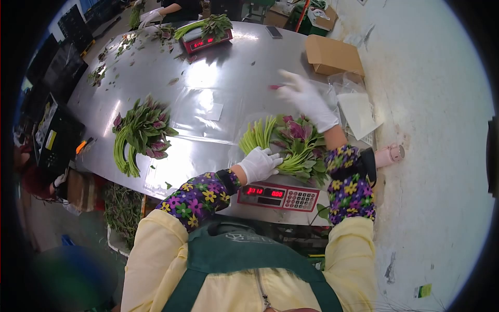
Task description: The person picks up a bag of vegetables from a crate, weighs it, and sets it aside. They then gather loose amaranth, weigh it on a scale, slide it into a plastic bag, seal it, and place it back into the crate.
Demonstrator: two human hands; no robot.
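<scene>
My left hand [258, 165], in a white glove, has its fingers closed on the stems of a bunch of amaranth greens [296, 151]. The greens have green and purple leaves and lie on a red digital scale [278, 196] with lit red digits. Beyond them, my right hand [304, 99], also gloved, reaches over the table with fingers stretched apart and slightly blurred. By its fingertips is a small dark pink thing [275, 87], too small to name. A second bunch of amaranth greens [143, 130] lies to the left on the metal table [197, 156].
A cardboard box [334, 55] and plastic bags [347, 83] stand along the right wall, near a pink bottle [390, 155]. Across the table, a co-worker's gloved hand [150, 18] is near another scale [208, 42] bearing greens. A phone [273, 32] lies at the far edge.
</scene>
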